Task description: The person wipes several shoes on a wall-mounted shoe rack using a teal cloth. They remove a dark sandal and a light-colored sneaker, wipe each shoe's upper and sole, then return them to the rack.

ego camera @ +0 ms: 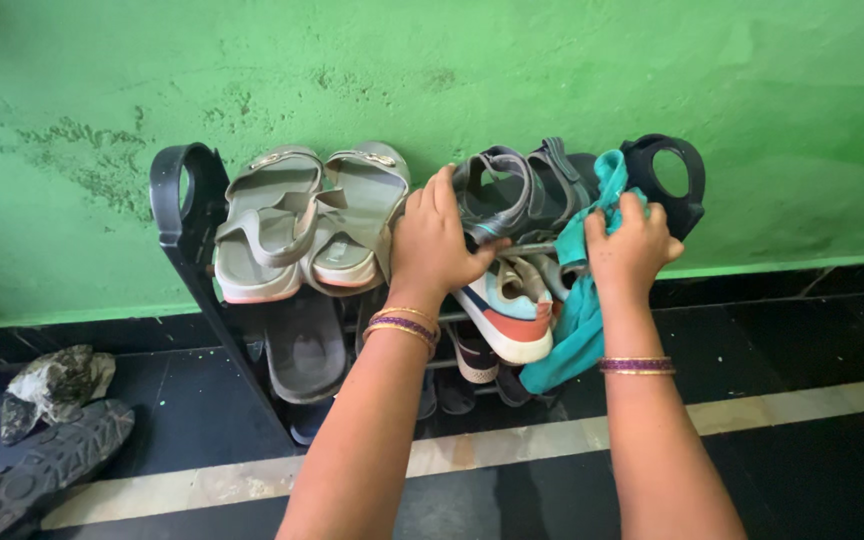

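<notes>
A black shoe rack (184,215) stands against a green wall. My left hand (439,240) grips a grey strappy sandal (512,195) on the rack's top shelf, right of a pair of beige sandals (302,220). My right hand (630,248) is closed on a teal cloth (574,320) that hangs down over the rack's right end. Just below my hands sits a white sneaker with an orange sole (507,310). Both wrists wear bangles.
Lower shelves hold a dark slipper (305,345) and other shoes, partly hidden. A black flip-flop (37,470) and a crumpled grey rag (52,385) lie on the dark tiled floor at left. A pale stripe (802,400) crosses the floor.
</notes>
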